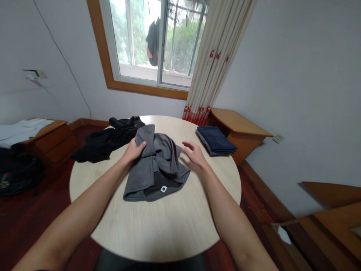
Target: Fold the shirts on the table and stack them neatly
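Note:
A grey garment (142,171) lies bunched on the round pale table (158,233), its kind hard to make out. Its open hem faces me and shows a dark inside with a small white tag (163,189). My left hand (134,150) grips a raised fold at the garment's left side, thumb on top. By the right edge of the cloth is my right hand (194,153), its fingers apart and slightly curled. The fingertips are close to the fabric; whether they touch it I cannot tell.
Black clothing (113,137) lies heaped at the table's back left, partly over the edge. A folded dark blue and grey stack (216,139) sits at the right rim. Beyond are a wooden cabinet (239,122), a curtain (211,64) and a window.

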{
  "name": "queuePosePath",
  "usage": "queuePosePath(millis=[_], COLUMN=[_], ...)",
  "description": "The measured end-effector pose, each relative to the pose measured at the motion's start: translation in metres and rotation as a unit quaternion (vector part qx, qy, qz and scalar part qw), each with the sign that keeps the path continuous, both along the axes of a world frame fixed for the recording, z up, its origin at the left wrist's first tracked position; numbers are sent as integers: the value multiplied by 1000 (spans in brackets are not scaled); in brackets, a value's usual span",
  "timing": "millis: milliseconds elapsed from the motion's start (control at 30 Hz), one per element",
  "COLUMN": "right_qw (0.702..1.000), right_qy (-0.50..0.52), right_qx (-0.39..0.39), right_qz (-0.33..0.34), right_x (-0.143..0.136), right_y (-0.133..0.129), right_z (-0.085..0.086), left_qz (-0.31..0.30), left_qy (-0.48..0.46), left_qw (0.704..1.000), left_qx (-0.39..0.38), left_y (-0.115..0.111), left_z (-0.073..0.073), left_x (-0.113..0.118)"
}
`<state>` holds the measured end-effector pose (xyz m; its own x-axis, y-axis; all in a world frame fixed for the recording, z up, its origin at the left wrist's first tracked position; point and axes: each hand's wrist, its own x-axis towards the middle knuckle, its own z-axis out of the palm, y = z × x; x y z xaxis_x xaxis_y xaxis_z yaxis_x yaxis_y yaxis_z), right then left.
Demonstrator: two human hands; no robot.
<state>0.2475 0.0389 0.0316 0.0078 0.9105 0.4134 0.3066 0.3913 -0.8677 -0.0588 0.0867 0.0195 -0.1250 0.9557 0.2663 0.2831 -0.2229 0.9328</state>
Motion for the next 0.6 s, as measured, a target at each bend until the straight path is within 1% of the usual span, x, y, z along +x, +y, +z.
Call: queuePosePath(millis=[67, 133, 167, 233, 333, 400, 433, 500, 600], right_qw=[999, 998, 997, 993, 979, 970, 967, 966, 970], right_qy=[-39, -54, -63, -90, -138, -172, -187, -209, -219], right_qx=[-21, -40, -45, -46, -31, -16, -6, 16, 38], right_qz=[-15, 0, 15, 61, 145, 171, 171, 149, 99], right_x=[-2, -4, -4, -4, -2, -2, -3, -8, -16], right_y=[4, 6, 6, 6, 4, 4, 4, 4, 2], right_z=[-13, -22, -24, -26, -25, -24, -23, -22, -18], left_qz=[18, 10, -11, -73, -164, -206, -221, -239, -234], left_qy=[131, 230, 266, 318, 364, 380, 383, 384, 368], left_qw=[991, 972, 962, 943, 915, 901, 895, 889, 894], left_qx=[20, 51, 63, 70, 46, 44, 51, 72, 99], left_y=[5, 7, 8, 6, 3, 0, -1, -3, -7], left_z=[-8, -12, -13, -14, -13, -12, -10, -8, -4], left_x=[-8, -12, -12, -12, -14, -15, -15, -14, -8])
